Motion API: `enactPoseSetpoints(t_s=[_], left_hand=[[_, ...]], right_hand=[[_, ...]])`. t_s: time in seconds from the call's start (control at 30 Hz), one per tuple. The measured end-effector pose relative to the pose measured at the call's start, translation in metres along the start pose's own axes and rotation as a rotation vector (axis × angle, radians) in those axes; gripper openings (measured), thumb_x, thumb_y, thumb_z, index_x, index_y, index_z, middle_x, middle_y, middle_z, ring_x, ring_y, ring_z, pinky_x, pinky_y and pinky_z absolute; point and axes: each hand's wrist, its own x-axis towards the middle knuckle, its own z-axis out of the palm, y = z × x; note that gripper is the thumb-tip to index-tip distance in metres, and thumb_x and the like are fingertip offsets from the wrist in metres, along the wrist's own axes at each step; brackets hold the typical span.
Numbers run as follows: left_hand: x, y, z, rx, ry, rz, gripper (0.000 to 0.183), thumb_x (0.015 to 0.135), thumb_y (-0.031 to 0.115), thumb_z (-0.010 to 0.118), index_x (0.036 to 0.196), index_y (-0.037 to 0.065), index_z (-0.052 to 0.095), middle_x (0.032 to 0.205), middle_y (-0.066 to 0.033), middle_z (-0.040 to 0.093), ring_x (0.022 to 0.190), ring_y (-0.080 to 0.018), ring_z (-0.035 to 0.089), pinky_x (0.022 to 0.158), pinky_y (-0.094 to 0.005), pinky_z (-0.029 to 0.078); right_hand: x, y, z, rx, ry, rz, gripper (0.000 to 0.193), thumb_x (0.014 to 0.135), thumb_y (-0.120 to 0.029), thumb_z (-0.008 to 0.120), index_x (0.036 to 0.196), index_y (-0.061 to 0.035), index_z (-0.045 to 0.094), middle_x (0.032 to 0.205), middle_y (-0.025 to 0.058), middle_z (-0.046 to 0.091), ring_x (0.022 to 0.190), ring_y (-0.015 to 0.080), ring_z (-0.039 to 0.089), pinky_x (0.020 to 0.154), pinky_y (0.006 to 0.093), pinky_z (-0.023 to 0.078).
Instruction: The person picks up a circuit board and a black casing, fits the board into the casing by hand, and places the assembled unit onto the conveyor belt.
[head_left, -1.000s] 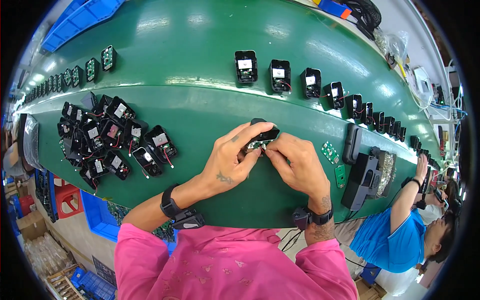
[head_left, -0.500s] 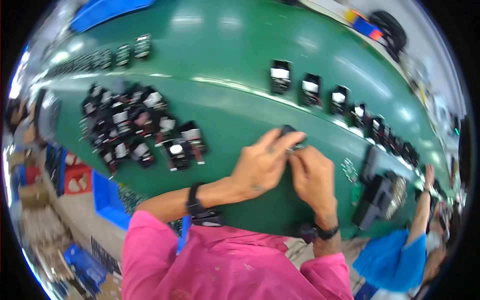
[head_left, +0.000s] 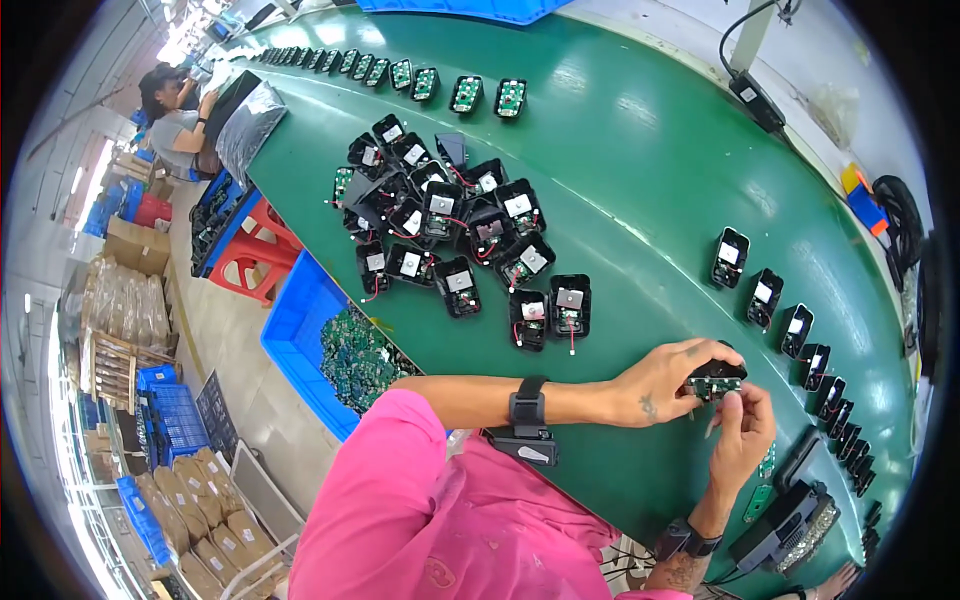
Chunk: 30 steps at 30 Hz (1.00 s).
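Over the near right part of the green workbench, my left hand (head_left: pixel 665 385) is closed round a small black plastic housing (head_left: pixel 732 366). A green circuit board (head_left: pixel 714 385) shows at the housing's near side; how far it sits inside cannot be told. My right hand (head_left: pixel 742 432) pinches at the board's near edge with thumb and fingers. To the left lies a loose heap of black housings (head_left: pixel 440 212) with boards, white or silver squares and red wires. Closest to my left forearm is a housing (head_left: pixel 570 300) with its wire hanging toward me.
Rows of open housings run along the bench, one at the right (head_left: pixel 730 257), another at the far left (head_left: pixel 465 94). A blue bin (head_left: pixel 300 315) of circuit boards stands below the bench's left edge. Beside my right wrist sits a dark device (head_left: pixel 775 530). Another person (head_left: pixel 175 120) works at far left.
My view has turned left, so the bench, heap and hands appear farther right. Both hands still hold the housing together, and the green board now shows plainly between them.
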Motion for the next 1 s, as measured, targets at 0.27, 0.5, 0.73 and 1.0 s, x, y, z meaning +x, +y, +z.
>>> enactPoseSetpoints(t_s=[0.27,0.5,0.73,1.0], left_hand=[[0.002,-0.009,0.002,-0.341,-0.107,-0.061,0.067,0.074,-0.009,0.060,0.138,0.008,0.048,0.135,-0.0133,0.046,0.110,-0.0253,0.064,0.081,-0.0317,0.059],[0.004,-0.009,0.006,-0.147,-0.011,-0.083,0.054,0.080,-0.012,0.063,0.130,0.006,0.053,0.137,-0.0136,0.046,0.092,-0.0137,0.066,0.065,-0.0220,0.054],[0.001,-0.015,0.011,0.001,0.145,0.072,0.046,0.085,-0.009,0.065,0.129,0.005,0.058,0.138,-0.0166,0.049,0.099,-0.0140,0.065,0.074,-0.0240,0.058],[0.000,-0.006,0.012,0.045,0.174,-0.010,0.047,0.088,-0.013,0.052,0.131,0.006,0.057,0.131,-0.0152,0.056,0.098,-0.0147,0.065,0.073,-0.0239,0.055]], right_hand=[[0.008,-0.005,-0.011,-0.004,0.008,0.146,0.023,0.097,-0.017,0.064,0.080,-0.0010,0.062,0.062,-0.0021,0.055,0.049,0.0039,0.047,0.043,0.0206,0.031],[0.004,-0.015,-0.007,0.031,-0.081,0.160,0.034,0.092,-0.014,0.071,0.063,-0.0055,0.054,0.056,-0.0050,0.052,0.050,0.0022,0.043,0.043,0.0218,0.031],[-0.002,-0.022,0.000,-0.088,-0.143,0.039,0.026,0.094,-0.017,0.069,0.074,-0.0007,0.063,0.060,-0.0004,0.058,0.053,0.0061,0.050,0.047,0.0253,0.038],[0.001,-0.019,0.000,-0.307,-0.135,-0.219,0.020,0.092,-0.015,0.067,0.081,0.0014,0.066,0.066,0.0124,0.059,0.055,0.0244,0.055,0.052,0.0350,0.042]])
